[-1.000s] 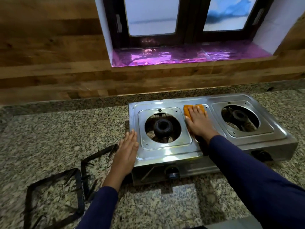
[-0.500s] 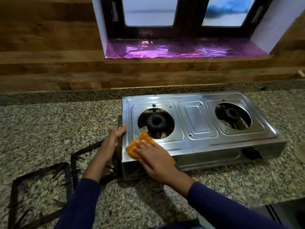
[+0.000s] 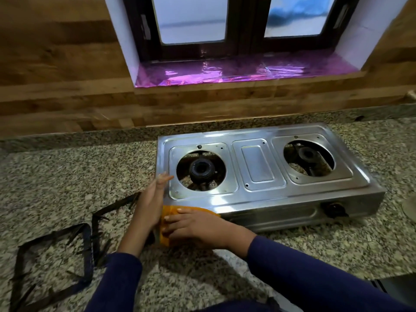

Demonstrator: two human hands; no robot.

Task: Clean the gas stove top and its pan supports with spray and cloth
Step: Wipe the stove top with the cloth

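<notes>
At the stove's front-left corner: wipe step in hand, by my read. Stove (image 3: 256, 163) sits on the counter (image 3: 67, 176) below the window. Both burner wells are bare. Pan supports (image 3: 88, 251) lie on the counter left of the stove, neither hand on them.

Right hand (image 3: 198, 226): grip not closed. Fingers lie fairly straight across the orange cloth (image 3: 167, 212) and press it onto the corner where the front face meets the left side. Cloth wraps that corner and touches the steel, with its lower part hanging toward the counter. Can't see the thumb.

Left hand (image 3: 150, 201): grip open, holds nothing. Fingers are straight and together, the hand's edge against the stove's left side, fingertips on the top rim beside the left burner (image 3: 200, 171). Looks like a brace so the stove doesn't slide.

Progress guess: top panel looks shiny, so the body is mostly wiped; supports probably not yet cleaned.

Next move calls for:
- dragging the cloth along the front face toward the knob (image 3: 333, 209) with steady pressure
- left hand bracing
- working round the knob, not over it
- then the supports

Spray bottle not in view.
</notes>
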